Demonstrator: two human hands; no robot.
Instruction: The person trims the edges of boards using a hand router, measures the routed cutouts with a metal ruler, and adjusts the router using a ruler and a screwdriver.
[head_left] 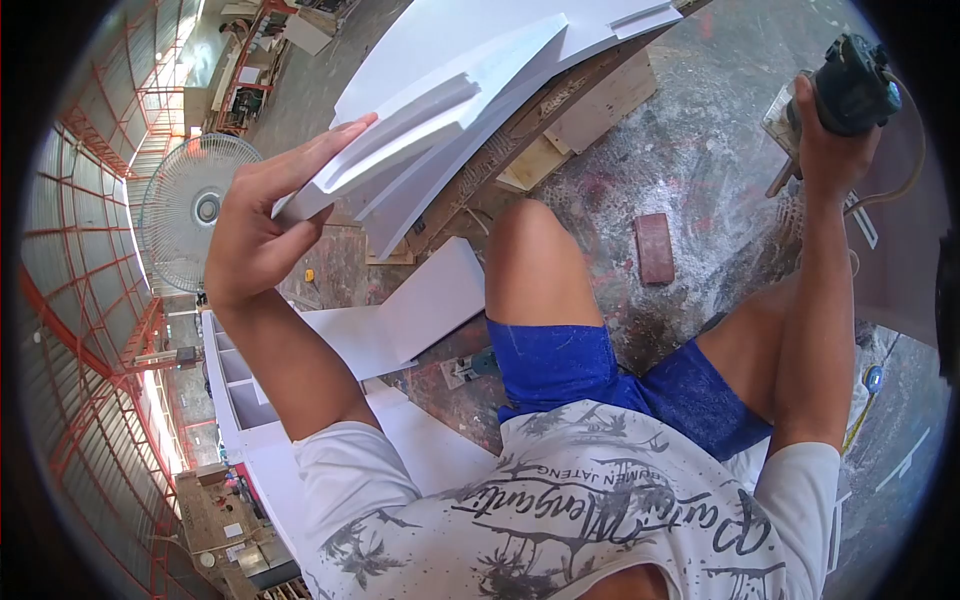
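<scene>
Left hand [265, 215], fingers and thumb parted by the panel's thickness, grips the near end of the white panel [440, 115], above the wooden support's [535, 115] near-left corner. Right hand [835, 155] closes round a power tool [855, 85], apparently a router. A reddish block [655, 248] lies on the floor [600, 210]; a fan [207, 208] stands beyond.

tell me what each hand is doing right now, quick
Left hand: closed on the end of a white panel piece, thumb below, fingers on top.
Right hand: closed around a dark corded power tool.
</scene>
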